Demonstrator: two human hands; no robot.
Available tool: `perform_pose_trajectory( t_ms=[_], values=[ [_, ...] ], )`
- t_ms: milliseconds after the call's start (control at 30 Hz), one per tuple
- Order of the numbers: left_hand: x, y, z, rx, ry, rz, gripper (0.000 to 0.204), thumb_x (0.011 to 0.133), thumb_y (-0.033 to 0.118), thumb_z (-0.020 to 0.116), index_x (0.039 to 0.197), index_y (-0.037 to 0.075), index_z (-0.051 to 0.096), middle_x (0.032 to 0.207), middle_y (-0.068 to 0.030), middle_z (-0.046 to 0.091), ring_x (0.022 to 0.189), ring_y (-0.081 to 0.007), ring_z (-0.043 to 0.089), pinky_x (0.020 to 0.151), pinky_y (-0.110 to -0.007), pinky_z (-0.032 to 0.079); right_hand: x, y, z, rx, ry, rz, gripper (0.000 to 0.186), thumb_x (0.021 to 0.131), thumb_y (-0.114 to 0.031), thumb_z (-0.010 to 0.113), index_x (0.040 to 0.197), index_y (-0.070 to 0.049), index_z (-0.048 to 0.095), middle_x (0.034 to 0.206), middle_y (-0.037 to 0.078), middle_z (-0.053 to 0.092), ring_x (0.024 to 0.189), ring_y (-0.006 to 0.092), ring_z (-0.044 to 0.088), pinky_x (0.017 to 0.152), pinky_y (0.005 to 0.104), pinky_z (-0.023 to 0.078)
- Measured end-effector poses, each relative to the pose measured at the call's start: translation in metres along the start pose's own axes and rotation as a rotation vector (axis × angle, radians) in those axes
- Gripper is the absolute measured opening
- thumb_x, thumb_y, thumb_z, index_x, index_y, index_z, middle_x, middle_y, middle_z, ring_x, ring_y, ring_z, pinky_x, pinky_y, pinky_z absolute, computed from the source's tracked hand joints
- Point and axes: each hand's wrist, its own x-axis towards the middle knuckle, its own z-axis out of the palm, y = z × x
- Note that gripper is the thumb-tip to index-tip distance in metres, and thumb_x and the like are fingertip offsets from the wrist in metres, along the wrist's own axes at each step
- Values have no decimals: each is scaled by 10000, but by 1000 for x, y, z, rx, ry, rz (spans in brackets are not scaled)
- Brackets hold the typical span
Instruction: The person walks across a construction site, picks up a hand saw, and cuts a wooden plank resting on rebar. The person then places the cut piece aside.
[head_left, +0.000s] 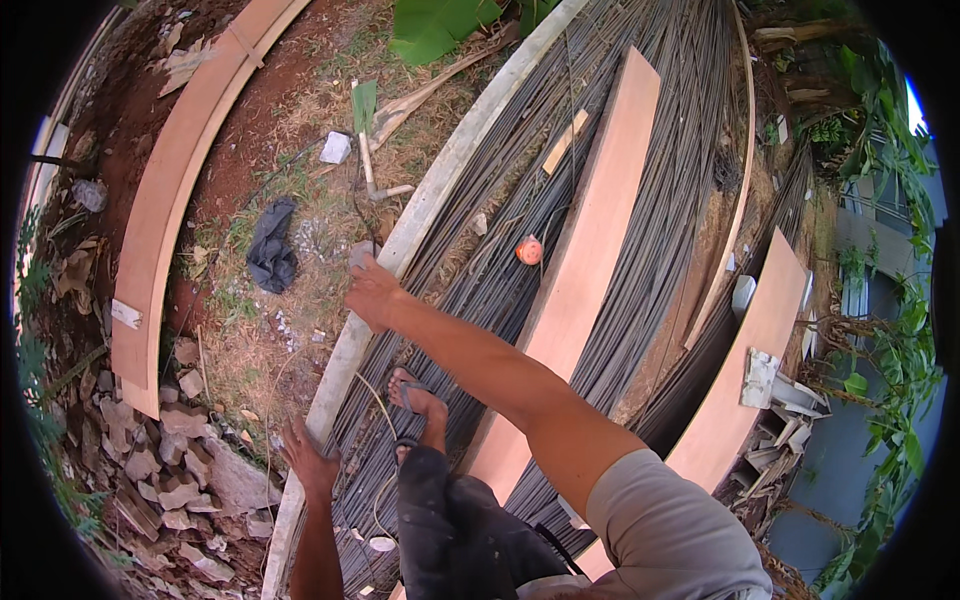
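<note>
A long pale beam (441, 163) runs diagonally beside a bed of long dark rods (660, 250). My right hand (375, 295) reaches to the beam at mid-view, its fingers closed on a small grey block (360, 254) at the beam's far edge. Lower on the beam, my left hand (308, 458) rests with fingers apart, touching its edge. A dark crumpled plastic sheet (270, 245) lies on the dry grass left of my right hand. My sandalled foot (418, 398) stands on the rods below my arm.
Long wooden planks lie at left (170, 200), on the rods (600, 200) and at right (750, 360). An orange object (529, 250) sits among the rods. Broken rubble (175, 470) fills the lower left. A pale pipe piece (375, 190) lies on the grass. Leafy plants (880, 420) line the right edge.
</note>
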Motion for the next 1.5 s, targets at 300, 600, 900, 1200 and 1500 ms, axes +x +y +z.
perform_pose_trajectory(
  t_ms=[300,600,900,1200,1500],
  values=[
    [89,18,31,-165,-183,-152,865,609,207,843,1342,83,399,1219,-201,572,1051,-409,583,874,-506,479,13,-16,-13,-51,88,100,441,778,-300,692,1201,-187,644,1431,93,452,1414,329,269,1118,673,21],
    [83,33,21,-116,-310,-163,898,623,215,845,1364,75,357,1122,-216,615,1048,-419,592,881,-506,479,-38,-35,26,109,614,248,506,805,-204,644,1299,-148,546,1520,150,276,1425,390,188,1119,648,81],
    [58,63,28,-59,-238,-148,747,647,174,817,1247,70,385,1108,-210,606,1042,-402,597,864,-514,496,-327,-77,183,798,180,893,506,750,-245,697,1227,-128,574,1302,169,492,1278,377,391,1047,520,295],
    [64,55,34,-123,-238,-149,612,630,101,783,1121,90,418,1023,-204,637,922,-425,637,802,-509,520,-542,-100,222,1072,123,1431,417,803,-336,695,1048,-1,652,1004,195,683,954,329,663,841,405,515],
    [101,47,21,-39,-273,-400,882,659,6,727,1427,200,339,1208,-138,611,1145,-359,571,890,-572,471,-453,-66,220,909,162,843,490,825,-393,712,1106,2,637,1082,198,656,1039,342,624,876,411,486]
  ],
)
